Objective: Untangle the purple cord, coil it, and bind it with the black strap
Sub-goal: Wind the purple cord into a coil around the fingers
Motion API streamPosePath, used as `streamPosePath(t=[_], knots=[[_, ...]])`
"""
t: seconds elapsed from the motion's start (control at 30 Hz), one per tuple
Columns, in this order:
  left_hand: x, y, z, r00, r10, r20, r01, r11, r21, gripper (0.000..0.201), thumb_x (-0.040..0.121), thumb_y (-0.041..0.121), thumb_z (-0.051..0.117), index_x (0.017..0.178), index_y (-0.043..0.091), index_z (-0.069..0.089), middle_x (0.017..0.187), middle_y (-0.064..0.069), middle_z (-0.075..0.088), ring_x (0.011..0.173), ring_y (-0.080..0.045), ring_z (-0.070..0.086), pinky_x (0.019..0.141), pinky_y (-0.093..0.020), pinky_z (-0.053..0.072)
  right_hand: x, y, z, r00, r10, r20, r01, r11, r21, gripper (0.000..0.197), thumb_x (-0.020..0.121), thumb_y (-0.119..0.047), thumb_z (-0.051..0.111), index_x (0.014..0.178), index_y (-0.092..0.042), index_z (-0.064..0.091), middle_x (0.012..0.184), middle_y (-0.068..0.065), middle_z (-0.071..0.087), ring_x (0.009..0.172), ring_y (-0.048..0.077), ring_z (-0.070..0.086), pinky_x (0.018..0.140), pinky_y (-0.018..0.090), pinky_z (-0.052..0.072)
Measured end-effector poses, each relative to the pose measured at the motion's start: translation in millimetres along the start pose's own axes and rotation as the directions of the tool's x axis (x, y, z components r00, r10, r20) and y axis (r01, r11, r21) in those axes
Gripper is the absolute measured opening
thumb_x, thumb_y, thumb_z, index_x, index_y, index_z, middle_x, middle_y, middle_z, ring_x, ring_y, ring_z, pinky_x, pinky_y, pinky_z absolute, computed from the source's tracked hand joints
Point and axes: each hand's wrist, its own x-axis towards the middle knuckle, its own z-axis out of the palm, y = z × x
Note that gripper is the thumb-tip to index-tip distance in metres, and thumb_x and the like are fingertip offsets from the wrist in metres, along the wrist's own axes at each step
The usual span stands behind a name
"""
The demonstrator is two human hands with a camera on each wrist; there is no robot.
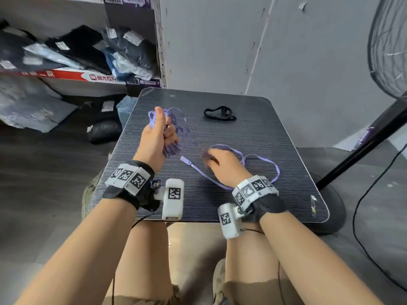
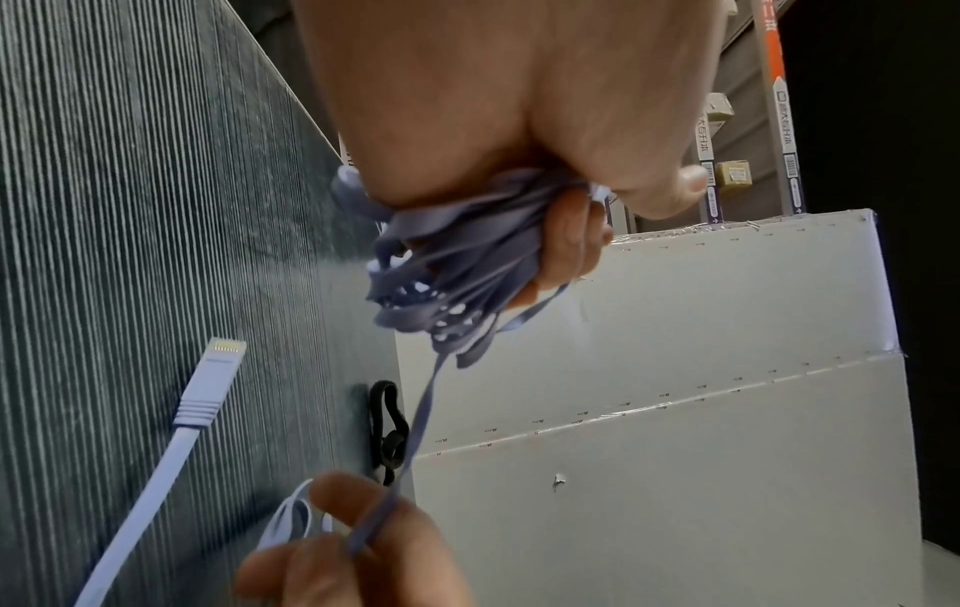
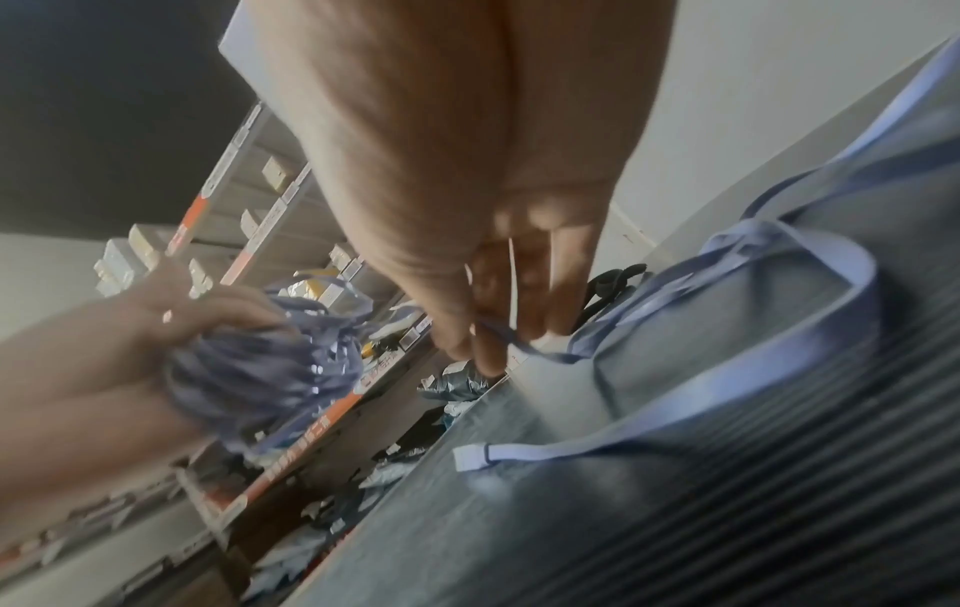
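My left hand (image 1: 159,133) is raised over the left of the dark striped table (image 1: 253,133) and grips a bunch of coiled loops of the flat purple cord (image 2: 446,267). One strand runs from that bunch to my right hand (image 1: 217,160), which pinches it between thumb and fingers (image 3: 483,328). The remaining cord lies in loose loops (image 1: 259,160) on the table right of that hand. Its plug end (image 1: 185,160) lies between my hands. The black strap (image 1: 219,114) lies curled at the table's far side, untouched.
Shelves with bagged clothes (image 1: 77,51) and boxes stand at the far left. A fan on a black stand (image 1: 387,51) is at the right, its round base (image 1: 330,201) by the table's right edge. A grey wall (image 1: 242,40) is behind the table.
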Motion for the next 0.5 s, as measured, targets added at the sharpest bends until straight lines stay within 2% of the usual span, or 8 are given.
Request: streamPosePath(t=[0.07, 0.13, 0.2, 0.27, 0.33, 0.4, 0.5], knots=[[0, -1, 1, 1.000, 0.005, 0.030, -0.004, 0.999, -0.034, 0.034, 0.088, 0.045, 0.050, 0.067, 0.024, 0.034, 0.056, 0.008, 0.026, 0.050, -0.010, 0.021, 0.063, -0.028, 0.023, -2, -3, 2, 0.999, -0.051, 0.000, 0.050, 0.993, -0.110, 0.031, 0.099, -0.019, 0.041, 0.125, -0.024, 0.056, 0.109, 0.011, 0.058, 0.094, 0.024, 0.051, 0.077, 0.037, 0.045], [0, -2, 4, 0.997, -0.016, 0.078, 0.023, 0.995, -0.095, 0.028, 0.086, 0.033, 0.056, 0.069, 0.023, 0.036, 0.057, 0.008, 0.034, 0.050, -0.009, 0.028, 0.064, -0.027, 0.026, -3, -9, 4, 0.992, -0.123, 0.020, 0.124, 0.981, -0.146, 0.037, 0.099, -0.013, 0.038, 0.130, -0.026, 0.053, 0.115, 0.011, 0.056, 0.103, 0.029, 0.052, 0.084, 0.041, 0.047], [-1, -3, 7, 0.994, -0.036, 0.101, 0.050, 0.989, -0.140, 0.021, 0.088, 0.021, 0.054, 0.073, 0.020, 0.038, 0.059, 0.008, 0.041, 0.052, -0.008, 0.037, 0.066, -0.026, 0.029, -1, -14, 5, 0.986, -0.155, 0.058, 0.164, 0.967, -0.195, 0.044, 0.097, -0.008, 0.036, 0.134, -0.028, 0.049, 0.118, 0.011, 0.053, 0.102, 0.034, 0.054, 0.082, 0.042, 0.048], [-2, -4, 11, 0.994, -0.041, 0.098, 0.055, 0.988, -0.143, 0.020, 0.092, 0.011, 0.048, 0.075, 0.019, 0.041, 0.058, 0.007, 0.045, 0.054, -0.010, 0.042, 0.067, -0.026, 0.032, 2, -17, 6, 0.976, -0.183, 0.117, 0.213, 0.912, -0.349, 0.052, 0.095, -0.005, 0.037, 0.138, -0.033, 0.042, 0.112, 0.011, 0.051, 0.098, 0.035, 0.055, 0.078, 0.038, 0.046], [-3, -6, 16, 0.997, -0.020, 0.073, 0.027, 0.996, -0.089, 0.020, 0.093, 0.012, 0.047, 0.074, 0.017, 0.043, 0.056, 0.007, 0.050, 0.057, -0.011, 0.045, 0.069, -0.028, 0.036, 2, -20, 6, 0.964, -0.213, 0.160, 0.266, 0.812, -0.520, 0.059, 0.093, -0.004, 0.039, 0.140, -0.039, 0.035, 0.107, 0.008, 0.049, 0.102, 0.030, 0.049, 0.081, 0.038, 0.036], [-2, -9, 17, 0.999, 0.002, 0.049, -0.004, 0.999, 0.045, 0.021, 0.089, 0.022, 0.051, 0.070, 0.016, 0.047, 0.057, 0.007, 0.054, 0.061, -0.014, 0.047, 0.073, -0.032, 0.040, 2, -22, 6, 0.951, -0.253, 0.177, 0.308, 0.735, -0.604, 0.059, 0.093, -0.005, 0.042, 0.139, -0.041, 0.035, 0.108, 0.004, 0.046, 0.108, 0.028, 0.042, 0.088, 0.040, 0.030], [-3, -14, 19, 0.999, 0.027, 0.041, -0.036, 0.971, 0.236, 0.026, 0.094, 0.025, 0.051, 0.070, 0.013, 0.053, 0.063, 0.003, 0.061, 0.067, -0.015, 0.056, 0.078, -0.033, 0.044, 2, -25, 8, 0.940, -0.301, 0.160, 0.333, 0.713, -0.618, 0.057, 0.092, -0.006, 0.045, 0.135, -0.042, 0.041, 0.113, 0.002, 0.042, 0.113, 0.026, 0.035, 0.095, 0.041, 0.024]])
